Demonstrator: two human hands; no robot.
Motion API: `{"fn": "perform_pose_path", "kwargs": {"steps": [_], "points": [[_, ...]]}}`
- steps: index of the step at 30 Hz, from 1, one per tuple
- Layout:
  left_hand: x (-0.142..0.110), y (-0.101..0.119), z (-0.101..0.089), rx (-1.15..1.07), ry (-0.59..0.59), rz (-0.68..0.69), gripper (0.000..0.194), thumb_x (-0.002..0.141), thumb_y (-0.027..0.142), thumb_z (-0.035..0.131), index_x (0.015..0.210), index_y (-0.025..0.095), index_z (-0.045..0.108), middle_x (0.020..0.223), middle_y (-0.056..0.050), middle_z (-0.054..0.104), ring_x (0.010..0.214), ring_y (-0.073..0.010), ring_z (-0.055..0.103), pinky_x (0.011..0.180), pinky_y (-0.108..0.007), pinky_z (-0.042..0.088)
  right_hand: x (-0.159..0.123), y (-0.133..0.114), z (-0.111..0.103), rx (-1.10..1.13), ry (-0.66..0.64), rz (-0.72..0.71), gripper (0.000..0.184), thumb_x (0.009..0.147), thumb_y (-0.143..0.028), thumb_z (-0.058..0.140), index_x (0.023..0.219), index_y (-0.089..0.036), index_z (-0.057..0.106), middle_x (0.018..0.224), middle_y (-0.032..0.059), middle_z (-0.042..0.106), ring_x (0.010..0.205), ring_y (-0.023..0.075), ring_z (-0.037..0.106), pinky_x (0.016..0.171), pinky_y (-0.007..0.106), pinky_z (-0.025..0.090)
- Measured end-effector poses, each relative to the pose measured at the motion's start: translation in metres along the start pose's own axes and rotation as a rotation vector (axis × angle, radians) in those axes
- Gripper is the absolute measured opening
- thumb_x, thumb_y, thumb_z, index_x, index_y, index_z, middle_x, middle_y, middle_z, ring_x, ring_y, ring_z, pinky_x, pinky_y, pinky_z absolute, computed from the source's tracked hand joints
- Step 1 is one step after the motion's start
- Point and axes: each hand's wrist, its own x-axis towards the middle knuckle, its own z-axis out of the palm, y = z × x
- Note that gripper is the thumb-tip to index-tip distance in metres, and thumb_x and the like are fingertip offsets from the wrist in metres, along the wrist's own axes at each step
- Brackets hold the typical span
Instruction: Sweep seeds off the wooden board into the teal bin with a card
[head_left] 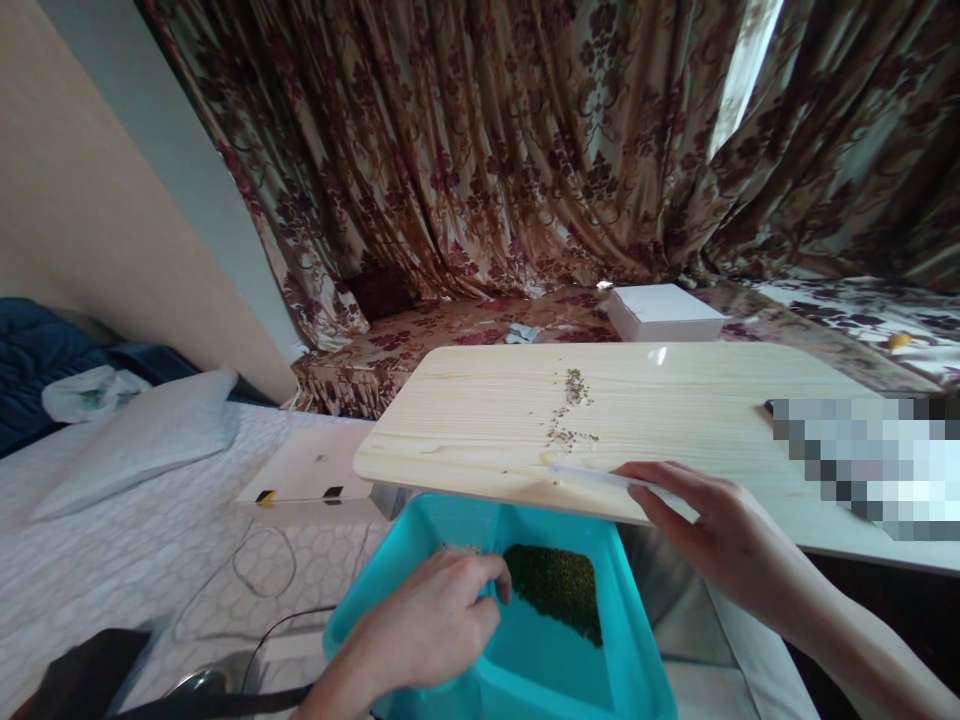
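My right hand (697,515) pinches a thin, whitish, see-through strip (592,476) between thumb and fingers. The strip lies along the near edge of the pale wooden table (465,410). Just beyond it, small green and brown grains (574,390) are scattered over the tabletop. Over the turquoise divided bin (637,640) is my left hand (439,610), its fingers curled together near the divider; what they hold, if anything, is hidden. One compartment has a heap of small dark green beans (555,585). Pale grains (459,549) show partly behind my left hand in the other compartment.
A pixelated device (862,460) lies on the table's right side. Behind the table are a white box (666,312) and patterned curtains (487,150). To the left, a bed (165,540) bears a pillow (150,440), a white case (307,465) and loose cables (262,575).
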Motion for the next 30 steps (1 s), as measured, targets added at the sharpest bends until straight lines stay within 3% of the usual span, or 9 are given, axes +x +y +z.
{"fn": "perform_pose_path", "kwargs": {"steps": [10, 13, 16, 19, 22, 25, 28, 30], "points": [[-0.003, 0.000, -0.003, -0.004, 0.001, -0.016, 0.034, 0.083, 0.020, 0.039, 0.105, 0.021, 0.064, 0.113, -0.005, 0.067, 0.112, -0.0232, 0.056, 0.099, -0.032, 0.038, -0.003, -0.008, 0.003, 0.098, -0.093, 0.057, 0.024, 0.091, -0.031, 0.050, 0.094, -0.026, 0.074, 0.086, 0.0030, 0.079, 0.075, 0.0202, 0.074, 0.065, 0.028, 0.059], [-0.003, -0.002, -0.004, -0.007, 0.011, -0.016, 0.034, 0.083, 0.019, 0.039, 0.105, 0.021, 0.065, 0.113, -0.004, 0.068, 0.112, -0.0226, 0.056, 0.099, -0.032, 0.038, 0.001, -0.010, 0.006, 0.097, -0.056, 0.087, 0.024, 0.091, -0.032, 0.050, 0.095, -0.025, 0.073, 0.084, 0.0021, 0.079, 0.070, 0.0191, 0.073, 0.063, 0.027, 0.059], [-0.006, -0.004, -0.006, -0.012, 0.012, -0.039, 0.033, 0.084, 0.019, 0.039, 0.106, 0.022, 0.064, 0.113, -0.003, 0.068, 0.111, -0.0221, 0.057, 0.098, -0.031, 0.039, 0.014, -0.011, 0.019, 0.070, -0.010, 0.065, 0.025, 0.091, -0.031, 0.049, 0.099, -0.025, 0.073, 0.090, 0.0029, 0.079, 0.077, 0.0202, 0.074, 0.070, 0.030, 0.059], [-0.011, -0.009, -0.010, -0.013, 0.013, -0.082, 0.032, 0.085, 0.019, 0.039, 0.105, 0.022, 0.064, 0.112, -0.003, 0.068, 0.110, -0.0217, 0.057, 0.097, -0.030, 0.039, 0.031, -0.012, 0.038, 0.078, -0.028, 0.004, 0.027, 0.092, -0.027, 0.048, 0.100, -0.022, 0.072, 0.098, 0.0050, 0.078, 0.090, 0.0215, 0.073, 0.079, 0.033, 0.057], [-0.016, -0.015, -0.013, 0.006, 0.027, -0.115, 0.031, 0.085, 0.018, 0.038, 0.104, 0.022, 0.063, 0.109, -0.003, 0.068, 0.108, -0.0218, 0.058, 0.096, -0.031, 0.040, 0.037, -0.017, 0.049, 0.094, -0.063, -0.027, 0.027, 0.091, -0.025, 0.048, 0.099, -0.022, 0.073, 0.097, 0.0054, 0.078, 0.090, 0.0213, 0.073, 0.080, 0.035, 0.057], [-0.018, -0.020, -0.014, 0.022, 0.034, -0.126, 0.032, 0.085, 0.018, 0.037, 0.104, 0.022, 0.063, 0.109, -0.003, 0.068, 0.108, -0.0218, 0.058, 0.095, -0.032, 0.040, 0.027, -0.022, 0.043, 0.126, -0.127, -0.036, 0.026, 0.092, -0.026, 0.049, 0.098, -0.023, 0.073, 0.097, 0.0052, 0.078, 0.089, 0.0205, 0.073, 0.079, 0.032, 0.058], [-0.018, -0.020, -0.012, 0.023, 0.036, -0.122, 0.033, 0.086, 0.018, 0.037, 0.106, 0.021, 0.063, 0.111, -0.004, 0.067, 0.109, -0.0221, 0.057, 0.096, -0.032, 0.040, 0.009, -0.019, 0.024, 0.160, -0.217, -0.034, 0.025, 0.094, -0.030, 0.049, 0.098, -0.026, 0.073, 0.095, 0.0027, 0.078, 0.083, 0.0185, 0.073, 0.071, 0.028, 0.058], [-0.017, -0.017, -0.010, 0.027, 0.032, -0.112, 0.034, 0.085, 0.018, 0.037, 0.106, 0.021, 0.063, 0.111, -0.005, 0.067, 0.109, -0.0223, 0.057, 0.096, -0.032, 0.040, 0.001, -0.008, 0.010, 0.117, -0.124, -0.008, 0.024, 0.093, -0.032, 0.050, 0.098, -0.026, 0.073, 0.093, 0.0024, 0.078, 0.081, 0.0196, 0.073, 0.070, 0.029, 0.058]]}}
